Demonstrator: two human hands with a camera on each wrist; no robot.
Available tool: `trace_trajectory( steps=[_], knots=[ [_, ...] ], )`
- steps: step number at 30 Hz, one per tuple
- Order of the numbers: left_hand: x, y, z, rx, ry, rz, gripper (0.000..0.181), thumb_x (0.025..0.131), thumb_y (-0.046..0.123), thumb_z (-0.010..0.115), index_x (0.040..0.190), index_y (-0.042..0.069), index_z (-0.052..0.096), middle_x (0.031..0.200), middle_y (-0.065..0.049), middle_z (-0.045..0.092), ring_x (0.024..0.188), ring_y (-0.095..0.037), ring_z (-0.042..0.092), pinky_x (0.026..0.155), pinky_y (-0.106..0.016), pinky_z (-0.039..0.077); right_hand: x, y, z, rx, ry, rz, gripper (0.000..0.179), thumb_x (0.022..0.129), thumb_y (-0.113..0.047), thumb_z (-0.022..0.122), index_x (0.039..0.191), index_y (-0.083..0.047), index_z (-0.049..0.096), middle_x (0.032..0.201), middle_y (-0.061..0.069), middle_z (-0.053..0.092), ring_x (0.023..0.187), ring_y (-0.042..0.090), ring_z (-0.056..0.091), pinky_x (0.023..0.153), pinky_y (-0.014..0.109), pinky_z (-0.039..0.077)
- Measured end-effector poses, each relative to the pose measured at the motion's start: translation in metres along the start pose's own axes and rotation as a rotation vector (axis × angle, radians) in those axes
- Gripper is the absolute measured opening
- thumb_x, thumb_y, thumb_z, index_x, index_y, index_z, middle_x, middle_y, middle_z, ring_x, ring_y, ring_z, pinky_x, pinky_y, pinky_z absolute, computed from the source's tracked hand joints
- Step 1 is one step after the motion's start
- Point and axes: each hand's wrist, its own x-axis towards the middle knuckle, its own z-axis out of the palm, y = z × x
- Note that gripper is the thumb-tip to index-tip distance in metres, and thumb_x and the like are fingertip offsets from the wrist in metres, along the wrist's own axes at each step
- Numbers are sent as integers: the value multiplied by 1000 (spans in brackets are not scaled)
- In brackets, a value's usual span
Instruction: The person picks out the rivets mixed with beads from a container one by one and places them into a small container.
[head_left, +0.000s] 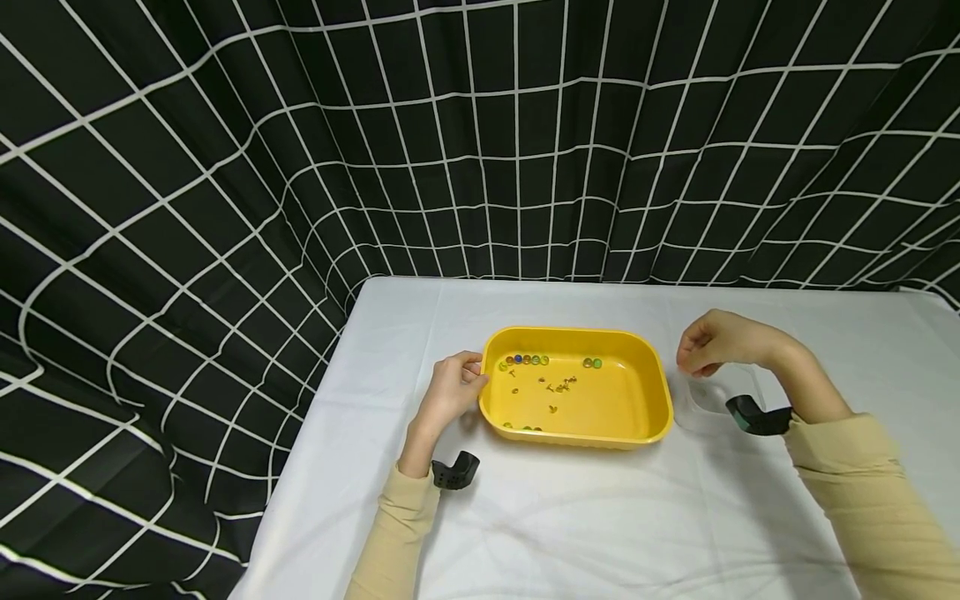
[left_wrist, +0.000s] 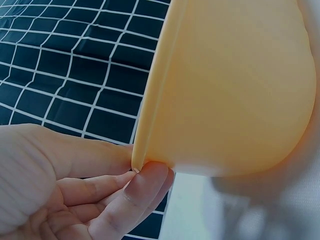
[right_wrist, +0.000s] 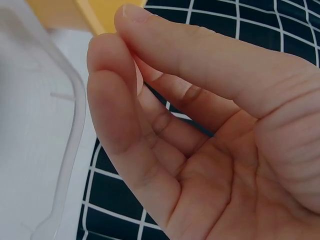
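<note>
The tray point(head_left: 622, 404), yellow and shallow, stands at the middle of the white counter point(head_left: 570, 517). Whether its left end is lifted clear of the surface cannot be told.

Left hand point(head_left: 448, 392): thumb and fingertips closed on the tray's rim at the left end, thumb on one side of the edge, fingers on the other; confirmed in the left wrist view.

Right hand point(head_left: 723, 343): fingers bent, thumb tip meeting the index fingertip, above the clear box point(right_wrist: 79, 112) and just beyond the tray's right end. No object shows between the tips; whether something small is hidden there cannot be determined.

Contents of the tray: a row of marbles point(head_left: 527, 360) near the far left, mostly greenish and amber, one blue; a pair of marbles further right along the far wall; more partly visible at the near left. Small brass-coloured pieces point(head_left: 552, 409) lie scattered over the left and middle of the floor.

The clear box stands on the counter, right of the tray; its contents cannot be made out.

Both wrists carry black mounts point(head_left: 761, 419) beside beige sleeves point(head_left: 393, 533). A black curtain point(head_left: 536, 158) with a white grid hangs behind.
</note>
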Motion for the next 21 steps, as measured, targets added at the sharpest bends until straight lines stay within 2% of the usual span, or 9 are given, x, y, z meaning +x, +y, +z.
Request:
trace_trajectory(
  steps=[21],
  knots=[
    [0, 1, 0, 17, -8, -5, 34, 86, 2, 62, 118, -9, 57, 93, -13, 61, 83, -22, 61, 70, -27, 53, 21, -20, 11, -11, -23, -39, 8, 82, -5, 65, 79, 2, 61, 68, 5, 56, 66, 18, 52, 62, 27, 50]
  ],
)
